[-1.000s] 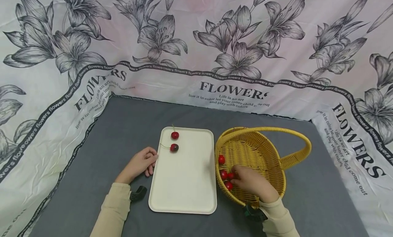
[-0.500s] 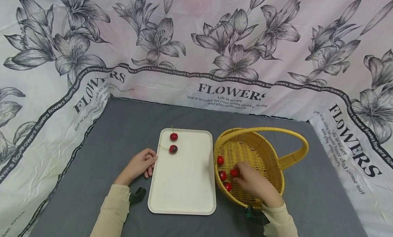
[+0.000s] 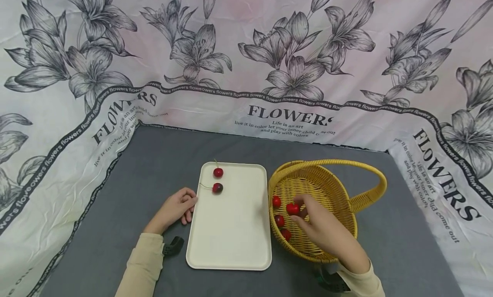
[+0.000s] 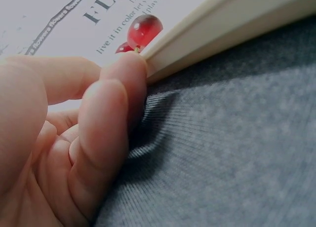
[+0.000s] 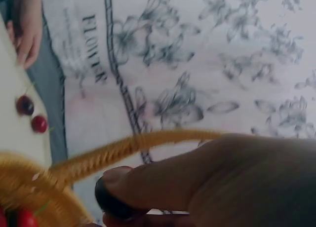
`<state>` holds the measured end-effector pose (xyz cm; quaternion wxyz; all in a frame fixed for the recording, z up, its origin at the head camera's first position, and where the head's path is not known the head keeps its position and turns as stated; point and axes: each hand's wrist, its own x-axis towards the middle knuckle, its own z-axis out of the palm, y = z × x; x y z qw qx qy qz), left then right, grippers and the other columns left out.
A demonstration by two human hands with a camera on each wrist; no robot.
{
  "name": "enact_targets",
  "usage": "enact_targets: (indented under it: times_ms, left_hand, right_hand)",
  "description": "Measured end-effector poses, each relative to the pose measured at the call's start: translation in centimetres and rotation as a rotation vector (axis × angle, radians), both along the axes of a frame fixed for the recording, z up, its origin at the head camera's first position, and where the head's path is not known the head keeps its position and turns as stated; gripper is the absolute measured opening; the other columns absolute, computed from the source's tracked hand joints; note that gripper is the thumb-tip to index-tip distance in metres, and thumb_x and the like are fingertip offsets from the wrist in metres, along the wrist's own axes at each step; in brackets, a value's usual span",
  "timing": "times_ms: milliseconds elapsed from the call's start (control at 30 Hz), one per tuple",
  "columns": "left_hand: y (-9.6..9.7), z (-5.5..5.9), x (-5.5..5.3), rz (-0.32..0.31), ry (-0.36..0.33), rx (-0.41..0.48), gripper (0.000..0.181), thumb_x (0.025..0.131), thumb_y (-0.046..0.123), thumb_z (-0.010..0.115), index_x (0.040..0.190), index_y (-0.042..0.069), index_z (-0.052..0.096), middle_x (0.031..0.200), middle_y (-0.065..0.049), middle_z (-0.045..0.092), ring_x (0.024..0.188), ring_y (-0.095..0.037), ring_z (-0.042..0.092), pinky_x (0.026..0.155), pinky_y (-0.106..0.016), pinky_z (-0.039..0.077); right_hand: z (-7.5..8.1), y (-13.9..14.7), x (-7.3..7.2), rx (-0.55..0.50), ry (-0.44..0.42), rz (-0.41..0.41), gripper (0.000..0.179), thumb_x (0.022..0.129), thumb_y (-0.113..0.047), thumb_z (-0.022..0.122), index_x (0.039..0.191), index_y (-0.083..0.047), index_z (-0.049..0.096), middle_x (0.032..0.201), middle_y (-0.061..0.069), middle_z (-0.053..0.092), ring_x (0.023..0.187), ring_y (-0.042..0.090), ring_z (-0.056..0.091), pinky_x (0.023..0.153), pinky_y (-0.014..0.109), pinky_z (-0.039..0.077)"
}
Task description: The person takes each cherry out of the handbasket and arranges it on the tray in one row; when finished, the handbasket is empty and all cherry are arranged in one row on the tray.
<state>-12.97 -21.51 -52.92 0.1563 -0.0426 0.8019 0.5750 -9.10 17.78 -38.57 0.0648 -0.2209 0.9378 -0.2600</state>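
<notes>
In the head view my right hand (image 3: 321, 224) pinches a red cherry (image 3: 293, 209) between thumb and fingers, over the yellow wicker basket (image 3: 339, 190). The right wrist view shows the dark side of that held cherry (image 5: 112, 201) under my thumb. Several other cherries lie along the basket's left inner wall, one of them a red cherry (image 3: 276, 201). Two stemmed cherries, an upper cherry (image 3: 218, 172) and a lower cherry (image 3: 217, 188), rest on the cream tray (image 3: 231, 228). My left hand (image 3: 178, 208) lies loosely curled at the tray's left side, fingertips right at its rim (image 4: 197, 37).
The basket stands close against the tray's right side, its tall handle (image 3: 369, 170) arching to the right. Grey cloth (image 3: 165, 155) covers the table. A flower-printed curtain (image 3: 215, 74) rises behind and on both sides.
My right hand has picked one cherry away from the others in the basket and raised it slightly, with the wrist shifting right. The left hand stays at the tray's edge.
</notes>
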Motion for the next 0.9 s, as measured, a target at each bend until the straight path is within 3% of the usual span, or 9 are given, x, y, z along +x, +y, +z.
enact_targets:
  times_ms: [200, 433, 533, 633, 767, 900]
  left_hand:
    - [-0.1, -0.2, 0.0, -0.002, 0.007, 0.007, 0.022, 0.097, 0.027, 0.057, 0.108, 0.008, 0.053, 0.074, -0.01, 0.058, 0.052, -0.023, 0.059, 0.047, -0.039, 0.052]
    - [0.1, -0.2, -0.2, -0.012, 0.02, 0.012, 0.023, 0.097, 0.028, 0.058, 0.107, 0.007, 0.053, 0.073, -0.009, 0.058, 0.051, -0.022, 0.059, 0.047, -0.038, 0.052]
    - [0.2, -0.1, -0.1, -0.017, 0.019, 0.006, 0.024, 0.097, 0.028, 0.057, 0.107, 0.007, 0.053, 0.073, -0.009, 0.058, 0.051, -0.022, 0.059, 0.047, -0.038, 0.052]
    - [0.1, 0.0, 0.0, -0.007, 0.003, 0.002, 0.022, 0.097, 0.027, 0.058, 0.106, 0.007, 0.053, 0.073, -0.009, 0.057, 0.05, -0.022, 0.059, 0.046, -0.038, 0.052]
    - [0.1, -0.1, 0.2, -0.009, 0.0, 0.011, 0.023, 0.097, 0.026, 0.058, 0.107, 0.006, 0.053, 0.072, -0.01, 0.057, 0.05, -0.023, 0.058, 0.046, -0.038, 0.051]
    - [0.0, 0.0, 0.1, -0.015, 0.016, 0.01, 0.024, 0.097, 0.028, 0.058, 0.107, 0.006, 0.053, 0.072, -0.01, 0.058, 0.051, -0.023, 0.059, 0.046, -0.038, 0.052]
  right_hand:
    - [1.7, -1.8, 0.4, -0.066, 0.055, 0.079, 0.036, 0.092, -0.019, 0.066, 0.122, -0.009, 0.05, 0.105, -0.003, 0.056, 0.086, 0.005, 0.057, 0.072, 0.025, 0.053]
    - [1.4, -4.5, 0.2, -0.136, 0.15, 0.176, 0.033, 0.096, -0.019, 0.059, 0.128, -0.016, 0.053, 0.103, -0.005, 0.047, 0.082, 0.006, 0.047, 0.065, 0.019, 0.046]
    - [0.7, -6.0, 0.1, -0.21, 0.089, 0.186, 0.036, 0.098, -0.022, 0.056, 0.133, -0.017, 0.049, 0.104, -0.004, 0.048, 0.083, 0.008, 0.049, 0.066, 0.02, 0.047]
    - [-0.4, -7.9, 0.0, -0.355, -0.075, 0.159, 0.038, 0.098, -0.025, 0.056, 0.133, -0.016, 0.045, 0.106, 0.0, 0.051, 0.084, 0.009, 0.055, 0.069, 0.024, 0.051]
    - [-2.3, -10.7, -0.4, -0.527, -0.271, 0.06, 0.032, 0.097, -0.026, 0.058, 0.124, -0.015, 0.046, 0.104, 0.006, 0.057, 0.081, 0.014, 0.061, 0.068, 0.027, 0.053]
    - [-4.4, -13.3, -1.4, -0.543, -0.28, -0.002, 0.026, 0.096, -0.02, 0.06, 0.119, -0.012, 0.051, 0.104, 0.005, 0.058, 0.083, 0.016, 0.063, 0.069, 0.024, 0.054]
